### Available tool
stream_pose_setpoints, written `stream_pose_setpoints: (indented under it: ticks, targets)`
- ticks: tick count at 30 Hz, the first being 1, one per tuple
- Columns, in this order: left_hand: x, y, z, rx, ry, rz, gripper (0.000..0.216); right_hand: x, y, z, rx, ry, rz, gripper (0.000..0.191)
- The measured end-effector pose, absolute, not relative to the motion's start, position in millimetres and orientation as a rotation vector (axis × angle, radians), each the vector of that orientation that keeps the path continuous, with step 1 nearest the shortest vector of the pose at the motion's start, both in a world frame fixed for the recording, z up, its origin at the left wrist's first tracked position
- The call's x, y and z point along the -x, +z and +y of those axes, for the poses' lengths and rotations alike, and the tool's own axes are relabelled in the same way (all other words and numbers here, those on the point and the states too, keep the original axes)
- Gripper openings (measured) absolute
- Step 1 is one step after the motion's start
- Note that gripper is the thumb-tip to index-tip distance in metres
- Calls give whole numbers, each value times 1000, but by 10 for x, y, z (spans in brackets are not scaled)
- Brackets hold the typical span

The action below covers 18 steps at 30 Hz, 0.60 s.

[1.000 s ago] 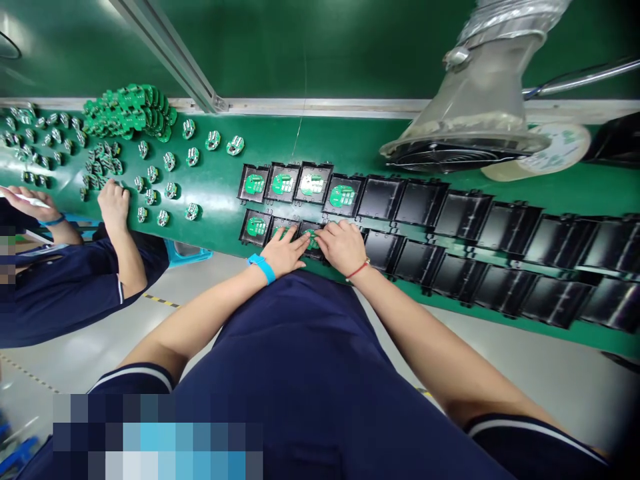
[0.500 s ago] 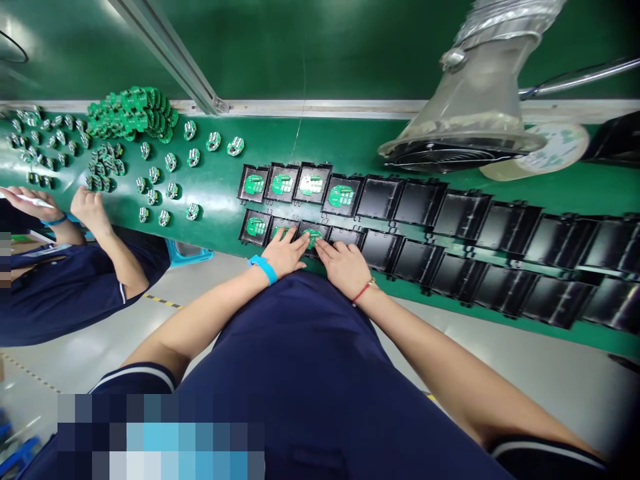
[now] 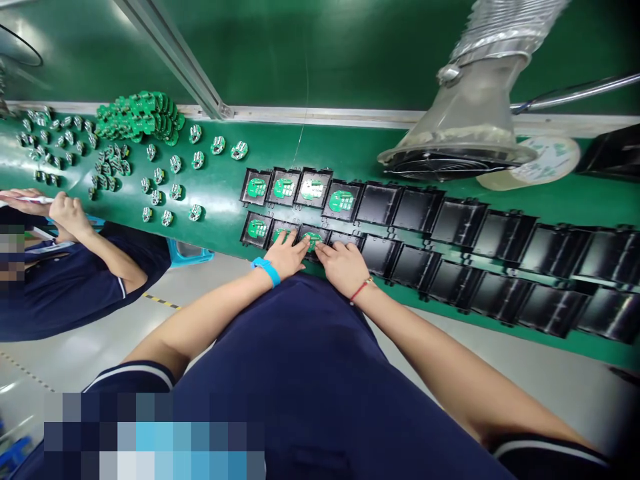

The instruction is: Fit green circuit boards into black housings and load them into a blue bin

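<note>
A round green circuit board lies in a shallow black plastic case in the near row. My left hand is open over it and the case to its left, fingers spread, with a fingertip at the board's left edge. From the other side my right hand reaches in, fingers stretched out and fingertips on the board's right edge. My left fingers partly cover another board. Boards also sit in the leftmost near case and in several far-row cases, such as this black case.
Bare black cases run on to the right in two rows. Small assembled boards and a stack of green panels are on the left. A fume hood hangs at back right. A co-worker's hands hold a white, pen-like tool.
My hands stay almost in place at the same board, with only slight finger movement. The co-worker's hands have come together at the left. The view has shifted slightly.
</note>
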State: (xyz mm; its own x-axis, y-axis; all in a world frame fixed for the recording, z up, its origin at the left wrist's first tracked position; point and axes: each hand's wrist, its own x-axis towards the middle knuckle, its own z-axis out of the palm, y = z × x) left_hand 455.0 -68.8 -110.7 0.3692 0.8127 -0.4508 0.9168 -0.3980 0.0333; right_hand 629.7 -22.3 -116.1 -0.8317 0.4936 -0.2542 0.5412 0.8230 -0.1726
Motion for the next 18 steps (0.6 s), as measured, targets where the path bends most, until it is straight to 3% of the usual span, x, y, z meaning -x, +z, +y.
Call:
stream_pose_setpoints:
  ticks: [11,18]
  targets:
    - [-4595,-1045,-677,-2384,-627,1510,56,-6275,-1183,-242,-853,-347,2859,40]
    - [-4488,-1000,-716,-2404,-384,1510,46,-6294,-1220,-295,-866,-258,2869,40]
